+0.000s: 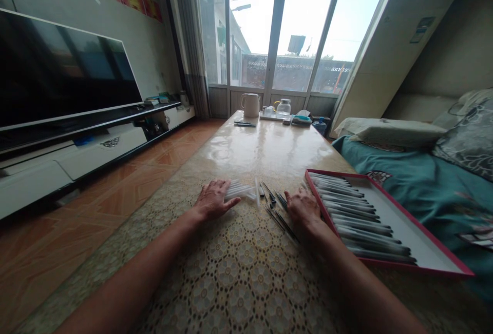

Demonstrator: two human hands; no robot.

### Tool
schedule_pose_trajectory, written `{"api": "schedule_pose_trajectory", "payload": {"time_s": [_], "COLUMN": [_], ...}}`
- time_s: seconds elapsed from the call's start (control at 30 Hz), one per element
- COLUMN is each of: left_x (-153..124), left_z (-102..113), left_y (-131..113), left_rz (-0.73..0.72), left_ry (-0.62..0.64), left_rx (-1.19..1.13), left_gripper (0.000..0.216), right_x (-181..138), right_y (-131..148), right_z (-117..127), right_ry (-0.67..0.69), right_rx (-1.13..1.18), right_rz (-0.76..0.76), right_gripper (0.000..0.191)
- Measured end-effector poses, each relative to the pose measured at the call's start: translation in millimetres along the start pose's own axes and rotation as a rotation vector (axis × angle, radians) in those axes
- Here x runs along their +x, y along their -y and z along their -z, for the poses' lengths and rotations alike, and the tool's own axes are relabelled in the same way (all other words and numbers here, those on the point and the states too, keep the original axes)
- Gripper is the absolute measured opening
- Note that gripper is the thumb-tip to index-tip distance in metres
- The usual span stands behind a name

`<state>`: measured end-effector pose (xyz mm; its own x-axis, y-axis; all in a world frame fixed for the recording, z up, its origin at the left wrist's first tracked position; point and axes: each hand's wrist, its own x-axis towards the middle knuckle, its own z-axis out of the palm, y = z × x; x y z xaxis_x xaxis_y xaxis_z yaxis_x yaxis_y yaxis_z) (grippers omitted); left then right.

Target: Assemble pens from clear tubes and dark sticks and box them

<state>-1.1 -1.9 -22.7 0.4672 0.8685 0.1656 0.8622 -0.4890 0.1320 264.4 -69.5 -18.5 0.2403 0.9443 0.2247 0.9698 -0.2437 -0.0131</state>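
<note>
My left hand [213,199] lies on the table with its thumb spread away from the fingers. Its fingertips reach a small pile of clear plastic pen barrels [239,189]. One more barrel [258,193] lies apart, just right of the pile. My right hand [303,207] rests low over the table with loosely bent fingers, next to thin dark pen refills [283,223]. Small black pen caps [272,198] lie between the hands. Right of my right hand, a shallow red-rimmed box [423,229] holds a row of pens with clear barrels [362,216]. What lies under my right fingers is hidden.
A patterned cover lies over the long table [246,277]. At its far end stand a kettle [250,104], a glass pot [284,107] on a tray, and a tissue pack [301,118]. A teal-covered seat [404,170] borders the right side.
</note>
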Motion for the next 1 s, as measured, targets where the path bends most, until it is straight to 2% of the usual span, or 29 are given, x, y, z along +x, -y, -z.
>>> {"api": "schedule_pose_trajectory", "payload": {"time_s": [0.13, 0.27, 0.4, 0.6, 0.77, 0.87, 1.0], "left_x": [-1, -1, -1, -1, 0, 0, 2], "left_z": [1, 1, 1, 3, 6, 12, 14], "left_y": [-1, -1, -2, -2, -6, -24, -70], "left_rz": [0.004, 0.000, 0.008, 0.005, 0.010, -0.078, -0.368], "left_ry": [-0.008, -0.013, -0.010, -0.008, -0.010, -0.078, -0.063], "left_rx": [0.003, -0.008, -0.009, -0.002, 0.015, 0.009, -0.097], "left_gripper": [0.078, 0.077, 0.076, 0.075, 0.074, 0.069, 0.056], "right_x": [-9, -46, -72, -73, -78, -80, -79], "right_y": [3, 11, 8, -3, -1, -5, -12], "right_z": [8, 20, 25, 15, 22, 30, 32], "right_ry": [-0.013, -0.003, -0.009, 0.051, -0.008, -0.031, 0.064], "right_rx": [-0.004, 0.027, 0.048, 0.016, 0.073, 0.038, -0.081], "right_rz": [0.009, 0.051, 0.028, -0.030, 0.060, 0.059, 0.000], "right_gripper": [0.040, 0.043, 0.044, 0.052, 0.046, 0.036, 0.032]}}
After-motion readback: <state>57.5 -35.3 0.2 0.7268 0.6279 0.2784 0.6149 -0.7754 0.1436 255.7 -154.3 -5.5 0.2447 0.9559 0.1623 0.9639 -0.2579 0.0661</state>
